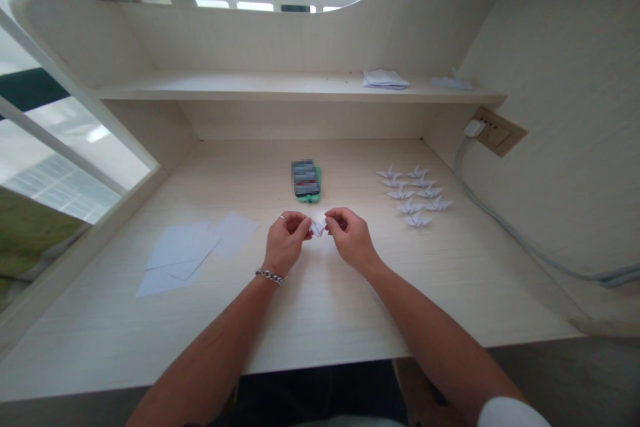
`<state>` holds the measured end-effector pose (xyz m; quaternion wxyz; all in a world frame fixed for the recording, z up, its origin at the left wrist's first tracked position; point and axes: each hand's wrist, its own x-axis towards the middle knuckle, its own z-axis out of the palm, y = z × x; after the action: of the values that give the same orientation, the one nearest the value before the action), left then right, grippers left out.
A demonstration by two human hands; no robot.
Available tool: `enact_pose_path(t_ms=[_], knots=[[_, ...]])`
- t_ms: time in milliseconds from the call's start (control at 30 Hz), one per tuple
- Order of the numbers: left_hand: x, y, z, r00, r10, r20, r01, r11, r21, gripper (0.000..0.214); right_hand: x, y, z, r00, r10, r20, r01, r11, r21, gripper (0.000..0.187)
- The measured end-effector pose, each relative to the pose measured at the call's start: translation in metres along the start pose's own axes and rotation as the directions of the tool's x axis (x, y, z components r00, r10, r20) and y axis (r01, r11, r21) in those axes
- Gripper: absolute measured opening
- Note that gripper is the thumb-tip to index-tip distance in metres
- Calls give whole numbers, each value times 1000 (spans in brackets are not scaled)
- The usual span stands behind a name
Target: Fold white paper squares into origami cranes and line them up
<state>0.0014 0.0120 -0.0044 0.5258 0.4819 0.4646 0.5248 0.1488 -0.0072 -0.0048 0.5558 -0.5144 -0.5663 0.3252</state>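
A small white paper crane (317, 228) is held between my two hands, just above the middle of the desk. My left hand (287, 237), with a ring and a chain bracelet at the wrist, pinches its left side between thumb and fingers. On the other side, my right hand (350, 235) has its thumb and fingertips closed at the crane's right tip. My fingers cover both ends of the folded paper. Several finished paper cranes (400, 194) stand in two loose columns to the right. Flat white paper sheets (180, 247) overlap one another on the left.
Beyond my hands lies a phone-like device (306, 180) with a green edge and a blurred screen. Folded white paper (385, 79) rests on the shelf (250, 87). A grey cable (493, 215) runs from the wall socket (500, 131) along the right side.
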Motion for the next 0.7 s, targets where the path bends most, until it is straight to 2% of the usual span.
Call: enact_pose_path(t_ms=[167,233,433,533,633,700], knots=[[0,0,-1,999,9,36,-8,1000,-14,35,0,-8,-7,978,-198,70,209,950,-231,20],[0,0,-2,998,55,34,-55,998,4,34,1,-9,-9,973,-212,93,230,927,-295,20],[-5,-1,-2,980,188,68,-196,970,142,28,5,1,-8,994,-21,111,48,967,-250,6],[-6,-1,-1,975,204,85,-214,967,135,27,8,14,-7,991,85,99,-69,985,-156,20],[-6,-2,-1,974,204,94,-214,971,107,25,11,22,-8,968,174,180,-145,976,-163,16],[-5,-3,-2,975,197,107,-208,972,109,24,11,22,-9,952,190,238,-131,961,-244,9]])
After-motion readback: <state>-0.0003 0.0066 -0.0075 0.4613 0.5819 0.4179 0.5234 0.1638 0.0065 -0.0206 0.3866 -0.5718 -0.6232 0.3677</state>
